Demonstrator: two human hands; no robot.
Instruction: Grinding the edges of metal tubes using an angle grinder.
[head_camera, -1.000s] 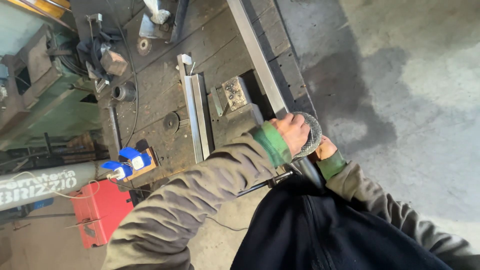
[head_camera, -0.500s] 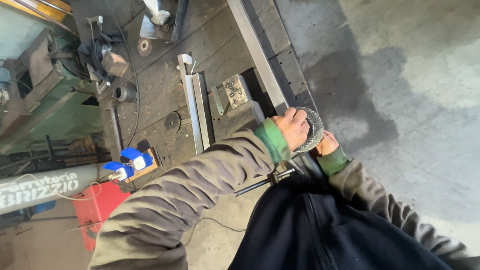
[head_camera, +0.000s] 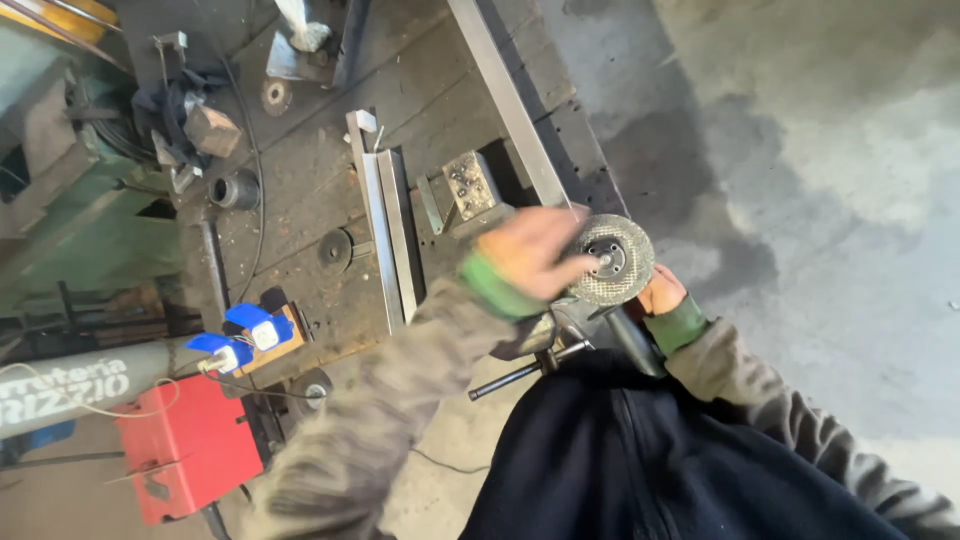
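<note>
Both arms reach forward from the body and meet in the middle of the view, sleeves in a mottled grey-brown cloth with green cuffs at the wrists. The left arm comes up from the near left, bent at the elbow, forearm slanting to the far right. The left hand (head_camera: 535, 252) is blurred, palm down, fingers stretched out to the right with their tips pressed on what it handles. The right arm enters from the near right, forearm slanting to the far left. The right hand (head_camera: 662, 292) sits lower and mostly hidden, curled in a closed grip, only knuckles showing.
</note>
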